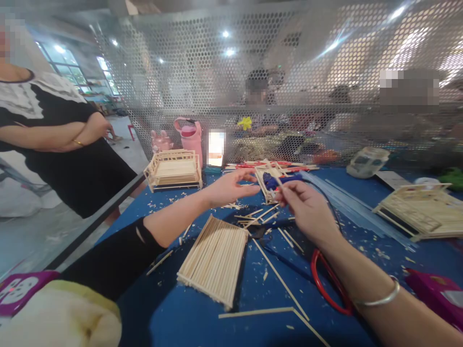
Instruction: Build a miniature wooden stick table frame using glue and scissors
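My left hand [237, 188] reaches over the blue table with its fingers stretched apart, holding nothing. To its right, the thumb and fingers of my right hand [309, 209] pinch what looks like a short wooden stick [279, 183]. Just behind those fingertips lies a blue glue gun [269, 181], partly hidden by the hand. It rests on or against a small wooden stick frame [265, 168]. Nearer to me is a flat panel of wooden sticks [215, 260] laid side by side. Dark-handled cutters [285, 260] lie beside the panel.
Stick-built models stand at the left [175, 168] and right [423, 212]. Clear glue sticks [347, 207], a jar [369, 161], a red looped handle [314, 274] and loose sticks [256, 311] lie around. A pink bottle [191, 140] and phone [216, 147] stand before a perforated screen [202, 72]. Someone stands left.
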{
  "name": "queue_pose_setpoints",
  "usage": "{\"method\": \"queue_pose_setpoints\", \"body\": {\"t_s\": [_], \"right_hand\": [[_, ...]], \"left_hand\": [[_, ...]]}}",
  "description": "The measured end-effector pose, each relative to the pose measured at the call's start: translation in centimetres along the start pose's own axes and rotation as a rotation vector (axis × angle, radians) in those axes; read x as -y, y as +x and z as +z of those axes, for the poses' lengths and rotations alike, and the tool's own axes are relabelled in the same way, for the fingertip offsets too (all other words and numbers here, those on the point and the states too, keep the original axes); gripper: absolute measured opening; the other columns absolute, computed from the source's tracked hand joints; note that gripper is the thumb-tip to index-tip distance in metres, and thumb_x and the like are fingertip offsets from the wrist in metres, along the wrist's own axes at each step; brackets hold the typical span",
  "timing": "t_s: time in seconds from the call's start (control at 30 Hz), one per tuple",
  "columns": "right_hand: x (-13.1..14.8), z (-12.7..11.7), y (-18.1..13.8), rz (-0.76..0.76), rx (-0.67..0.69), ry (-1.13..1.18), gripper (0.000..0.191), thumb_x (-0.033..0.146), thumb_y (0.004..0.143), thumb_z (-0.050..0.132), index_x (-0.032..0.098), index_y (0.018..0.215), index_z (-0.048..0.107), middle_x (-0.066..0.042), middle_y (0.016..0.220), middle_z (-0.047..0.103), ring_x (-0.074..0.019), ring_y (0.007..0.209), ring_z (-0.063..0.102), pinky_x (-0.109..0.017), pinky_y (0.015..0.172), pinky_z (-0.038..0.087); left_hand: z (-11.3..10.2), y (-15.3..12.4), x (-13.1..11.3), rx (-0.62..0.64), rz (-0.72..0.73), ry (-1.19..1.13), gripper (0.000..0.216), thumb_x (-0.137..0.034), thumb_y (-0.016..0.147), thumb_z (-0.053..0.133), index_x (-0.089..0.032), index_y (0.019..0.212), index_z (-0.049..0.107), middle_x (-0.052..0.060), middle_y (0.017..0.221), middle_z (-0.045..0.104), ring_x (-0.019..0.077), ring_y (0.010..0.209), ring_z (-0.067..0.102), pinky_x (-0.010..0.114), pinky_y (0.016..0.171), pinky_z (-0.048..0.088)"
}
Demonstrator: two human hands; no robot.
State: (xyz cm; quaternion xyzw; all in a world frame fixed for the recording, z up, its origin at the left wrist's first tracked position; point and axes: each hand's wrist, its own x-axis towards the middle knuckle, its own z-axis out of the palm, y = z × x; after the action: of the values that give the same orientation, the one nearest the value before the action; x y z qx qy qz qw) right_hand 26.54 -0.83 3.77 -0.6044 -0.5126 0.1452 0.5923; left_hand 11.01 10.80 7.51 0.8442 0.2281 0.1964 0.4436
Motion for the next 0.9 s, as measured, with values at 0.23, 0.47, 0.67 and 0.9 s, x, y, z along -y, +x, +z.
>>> {"method": "queue_pose_setpoints", "body": {"t_s": [0.23,0.47,0.67,0.9], "right_hand": [[-1.2,1.5,-0.8,-0.071,0.459,-0.209,0.022,0.037,0.081,0.044,0.023,0.092,0.057,-0.001,0.068,0.064,-0.0143,0.053,0.056,-0.026,0.049,0.044],[-3.2,-1.3,0.7,-0.039,0.521,-0.612,0.025,0.016,0.073,0.046,0.023,0.052,0.056,-0.003,0.057,0.065,-0.0193,0.056,0.060,-0.029,0.051,0.043],[-0.1,-3.5,0.4,0.009,0.584,-0.712,0.033,0.031,0.063,0.067,0.025,0.095,0.069,-0.006,0.082,0.073,-0.0267,0.072,0.067,-0.034,0.062,0.050],[1.4,-3.5,-0.2,-0.251,0.347,-0.705,0.061,0.025,0.076,0.047,0.020,0.136,0.036,-0.011,0.133,0.050,-0.0280,0.124,0.042,-0.044,0.095,0.041]], "left_hand": [[2.3,-0.1,-2.7,-0.050,-0.102,-0.629,0.031,-0.028,0.091,0.037,-0.013,0.074,0.059,0.005,0.078,0.065,0.0060,0.056,0.055,0.016,0.045,0.040],[-5.8,-1.6,-6.0,-0.725,0.137,-0.912,0.036,-0.034,0.092,0.036,-0.018,0.068,0.058,0.000,0.063,0.064,0.0041,0.050,0.056,0.011,0.043,0.041],[-6.9,-3.8,-4.7,-0.767,0.084,-0.946,0.031,-0.028,0.090,0.044,-0.017,0.064,0.058,-0.003,0.053,0.059,0.0012,0.040,0.049,0.008,0.037,0.037],[0.5,-4.3,-2.3,-0.362,-0.323,-0.817,0.019,-0.015,0.086,0.050,-0.012,0.073,0.063,0.005,0.070,0.069,0.0054,0.051,0.060,0.013,0.048,0.048]]}}
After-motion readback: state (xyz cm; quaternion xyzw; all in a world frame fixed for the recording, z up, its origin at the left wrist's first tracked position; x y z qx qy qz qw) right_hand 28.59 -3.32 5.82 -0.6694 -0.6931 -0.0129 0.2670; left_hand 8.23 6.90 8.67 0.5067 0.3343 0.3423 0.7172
